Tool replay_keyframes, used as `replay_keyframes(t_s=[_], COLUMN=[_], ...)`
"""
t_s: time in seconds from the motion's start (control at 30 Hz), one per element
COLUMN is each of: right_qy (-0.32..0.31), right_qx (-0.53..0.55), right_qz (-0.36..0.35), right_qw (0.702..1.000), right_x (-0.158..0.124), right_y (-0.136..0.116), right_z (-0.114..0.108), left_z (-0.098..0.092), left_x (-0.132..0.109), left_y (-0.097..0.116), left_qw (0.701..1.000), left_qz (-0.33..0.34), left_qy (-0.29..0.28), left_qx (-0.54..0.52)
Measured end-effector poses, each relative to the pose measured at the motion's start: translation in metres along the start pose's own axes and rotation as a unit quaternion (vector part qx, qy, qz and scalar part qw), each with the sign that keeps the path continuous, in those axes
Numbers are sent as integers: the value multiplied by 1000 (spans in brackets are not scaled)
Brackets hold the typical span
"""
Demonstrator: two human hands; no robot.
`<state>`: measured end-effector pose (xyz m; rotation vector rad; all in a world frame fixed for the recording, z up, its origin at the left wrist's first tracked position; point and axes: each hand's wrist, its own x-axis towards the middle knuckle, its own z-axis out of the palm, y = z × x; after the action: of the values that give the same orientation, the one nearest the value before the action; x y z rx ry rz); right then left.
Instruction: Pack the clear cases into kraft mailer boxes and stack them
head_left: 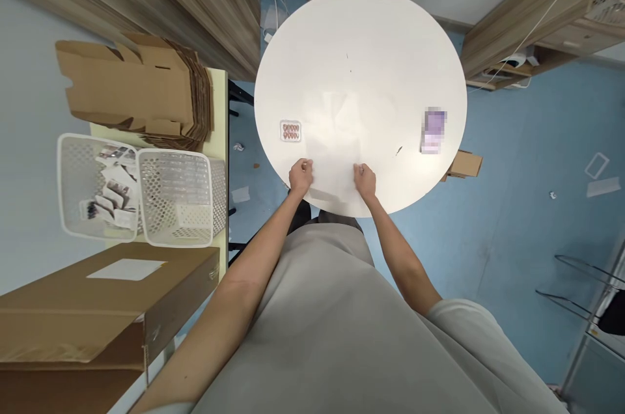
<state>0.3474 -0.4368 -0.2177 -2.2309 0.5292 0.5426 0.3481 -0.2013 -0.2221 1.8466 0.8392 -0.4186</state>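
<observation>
Between my two hands a thin, whitish, see-through sheet (333, 157) stretches over the white round table (361, 23); whether it is a flat film or a bag I cannot tell. My left hand (301, 177) is closed on its near left side, fingers curled in. On the opposite side my right hand (365, 181) pinches the sheet's near right edge. Just beyond my left hand lies a small clear tray (291, 131) with rows of reddish, nail-like pieces. Toward the table's right side rests a purple and pink item (433, 131), blurred out.
On the left, a side table holds a stack of flattened cardboard boxes (131, 85), a white basket (97, 232) of small packets and another basket (176, 241) with clear trays. A large carton (180, 297) stands nearer. A small cardboard box (466, 164) is on the blue floor.
</observation>
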Motion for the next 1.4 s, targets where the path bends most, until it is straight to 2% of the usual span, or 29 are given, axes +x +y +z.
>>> replay_keyframes(t_s=[0.1,0.2,0.47,0.6,0.77,0.87,0.97,1.03,1.17,1.3,1.4], right_qy=[29,32,-10,26,45,54,55,50,49,48,35], right_qx=[-30,-37,-95,-68,-75,-85,-91,-88,-84,-87,-82], right_qz=[2,8,-11,-10,-19,-19,-20,-17,-4,6,21], right_qw=[999,999,995,997,996,995,994,995,995,995,996], right_x=[-11,-13,6,31,58,61,59,56,50,34,14], right_y=[0,-2,-9,-19,-31,-30,-24,-20,-16,-11,-3], right_z=[4,6,-5,-12,-9,-11,-17,-20,-24,-21,-17], left_z=[0,0,-8,-7,-7,-22,-51,-73,-103,-108,-102], left_x=[2,7,19,33,53,64,80,94,120,122,108], left_y=[5,9,16,27,43,49,54,56,54,47,39], left_qw=[993,987,980,980,983,975,952,927,884,856,862], left_qz=[84,111,110,110,91,129,226,283,311,335,338], left_qy=[24,21,-7,3,-21,-29,-11,-56,-147,-149,-113], left_qx=[81,112,168,165,158,179,207,239,318,364,361])
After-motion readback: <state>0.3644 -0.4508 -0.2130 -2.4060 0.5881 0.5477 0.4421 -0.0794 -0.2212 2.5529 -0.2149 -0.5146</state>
